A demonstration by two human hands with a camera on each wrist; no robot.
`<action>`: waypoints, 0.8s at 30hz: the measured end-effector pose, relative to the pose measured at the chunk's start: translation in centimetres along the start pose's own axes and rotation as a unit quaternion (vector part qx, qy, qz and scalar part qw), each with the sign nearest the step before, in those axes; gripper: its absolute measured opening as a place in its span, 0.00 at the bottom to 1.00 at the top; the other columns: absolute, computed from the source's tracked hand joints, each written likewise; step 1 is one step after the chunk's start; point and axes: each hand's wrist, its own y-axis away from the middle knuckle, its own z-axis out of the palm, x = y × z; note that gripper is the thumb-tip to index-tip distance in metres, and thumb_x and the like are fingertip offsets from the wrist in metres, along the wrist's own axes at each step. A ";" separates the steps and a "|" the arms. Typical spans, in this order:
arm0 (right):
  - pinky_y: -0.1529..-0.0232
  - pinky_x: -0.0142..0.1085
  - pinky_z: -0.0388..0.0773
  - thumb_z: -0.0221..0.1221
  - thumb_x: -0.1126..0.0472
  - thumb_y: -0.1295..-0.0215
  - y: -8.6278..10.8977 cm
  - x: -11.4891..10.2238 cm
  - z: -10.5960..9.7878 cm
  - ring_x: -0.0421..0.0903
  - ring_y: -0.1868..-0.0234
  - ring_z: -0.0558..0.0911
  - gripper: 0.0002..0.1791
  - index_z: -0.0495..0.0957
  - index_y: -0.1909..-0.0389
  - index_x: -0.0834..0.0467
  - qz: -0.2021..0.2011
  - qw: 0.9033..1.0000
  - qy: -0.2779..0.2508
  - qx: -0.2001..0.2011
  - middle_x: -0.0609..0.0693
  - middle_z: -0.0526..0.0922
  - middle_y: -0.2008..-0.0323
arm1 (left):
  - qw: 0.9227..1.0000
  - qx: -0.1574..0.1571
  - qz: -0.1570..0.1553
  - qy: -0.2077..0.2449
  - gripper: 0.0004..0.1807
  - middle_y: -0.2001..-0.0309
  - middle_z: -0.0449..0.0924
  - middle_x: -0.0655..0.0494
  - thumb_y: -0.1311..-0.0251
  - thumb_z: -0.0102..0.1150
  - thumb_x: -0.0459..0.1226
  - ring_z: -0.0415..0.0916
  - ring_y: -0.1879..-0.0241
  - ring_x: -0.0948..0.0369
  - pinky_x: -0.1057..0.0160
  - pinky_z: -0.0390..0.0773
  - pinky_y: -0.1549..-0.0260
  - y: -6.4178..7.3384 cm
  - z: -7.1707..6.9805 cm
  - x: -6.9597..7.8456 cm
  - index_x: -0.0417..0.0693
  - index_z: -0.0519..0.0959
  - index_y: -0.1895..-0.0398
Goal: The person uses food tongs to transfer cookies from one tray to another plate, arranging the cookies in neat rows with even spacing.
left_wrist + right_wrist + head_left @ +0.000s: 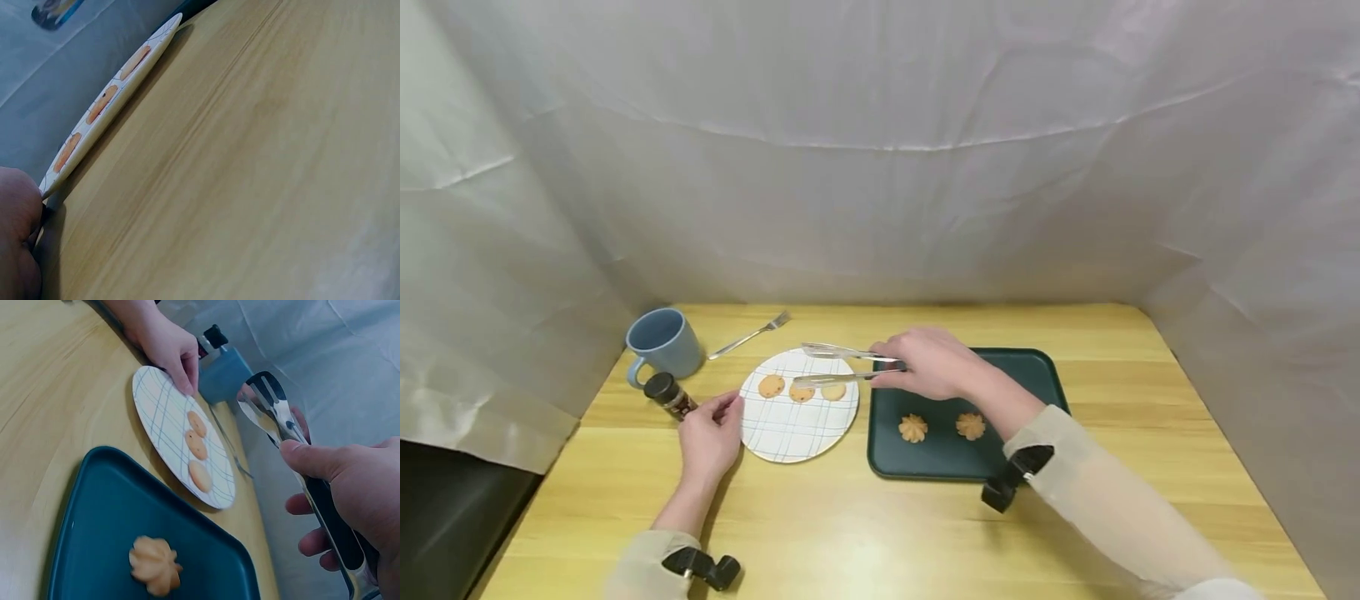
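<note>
My left hand [711,437] pinches the left rim of a round white plate [790,437] with a checked line pattern. Three flat round cookies [771,386] lie in a row on it. In my right hand [928,362] are metal tongs [337,528] with dark grips, gripped above the left side of a dark green tray [925,465]. The tongs' two arms are spread and reach left over the plate, overlapping the cookies in the head view, with nothing between the tips. On the tray sit two flower-shaped cookies [913,428].
Left of the plate, a dark-capped jar [672,395] stands close beside my left hand. A blue mug [666,343] is behind it, and a fork [749,335] lies behind the plate. Grey sheeting [880,208] walls the back and sides of the wooden table [820,533].
</note>
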 end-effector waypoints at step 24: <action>0.69 0.35 0.77 0.65 0.39 0.28 12.9 4.2 0.1 0.27 0.74 0.75 0.30 0.83 0.35 0.54 0.047 0.999 0.001 0.011 0.46 0.88 0.51 | 0.999 0.020 0.036 0.011 0.12 0.62 0.89 0.46 0.26 0.64 0.36 0.83 0.64 0.55 0.75 0.74 0.68 1.0 2.4 -1.2 0.36 0.89 0.49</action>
